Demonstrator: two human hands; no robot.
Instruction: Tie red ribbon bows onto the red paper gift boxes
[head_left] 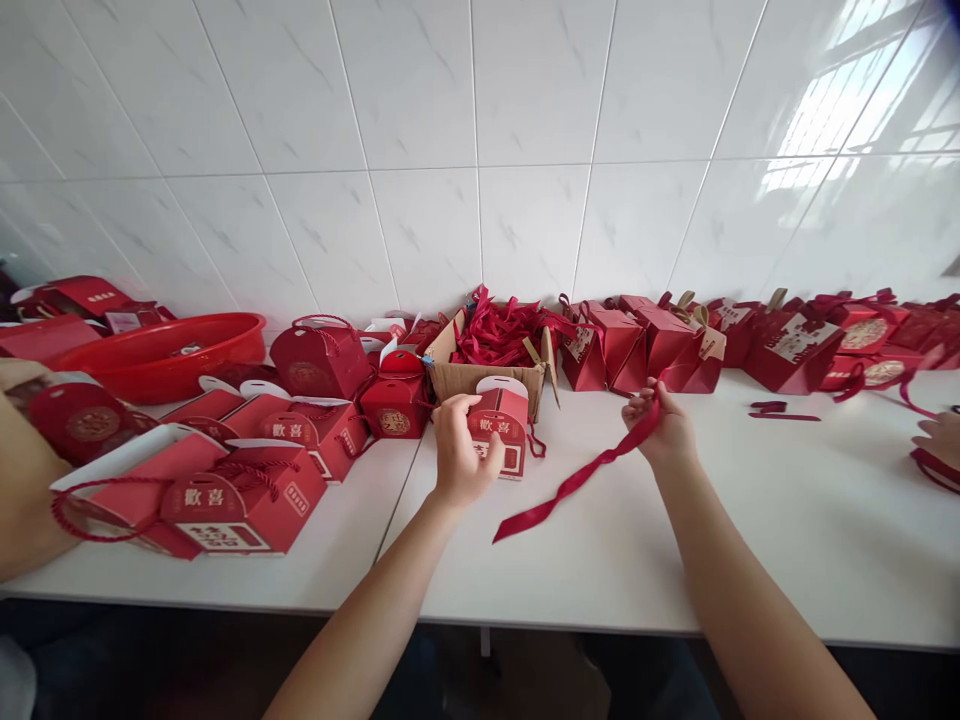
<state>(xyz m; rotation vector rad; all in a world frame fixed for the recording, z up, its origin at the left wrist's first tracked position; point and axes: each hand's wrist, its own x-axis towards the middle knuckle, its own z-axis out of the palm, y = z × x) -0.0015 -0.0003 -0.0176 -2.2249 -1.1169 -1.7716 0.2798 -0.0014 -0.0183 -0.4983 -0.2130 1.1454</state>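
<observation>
My left hand (pixel 463 450) grips a small red gift box (pixel 511 402) by its left side, thumb across the front. The box stands upright on the table, with a white-edged flap at the top and a cord hanging at its right. A dark red ribbon (pixel 574 487) is pinched in my right hand (pixel 661 425), right of the box. The ribbon's long tail slants down to the left, its cut end near the tabletop. Just behind the gift box sits an open cardboard box (pixel 448 378) heaped with loose red ribbons (pixel 499 335).
Several red gift boxes (pixel 247 500) crowd the left, before a red plastic basin (pixel 225 335). More boxes (pixel 795 340) line the tiled wall at right. Ribbon pieces (pixel 784 417) lie on the white table (pixel 600 570). Other people's hands show at the left edge and right edge (pixel 939 438).
</observation>
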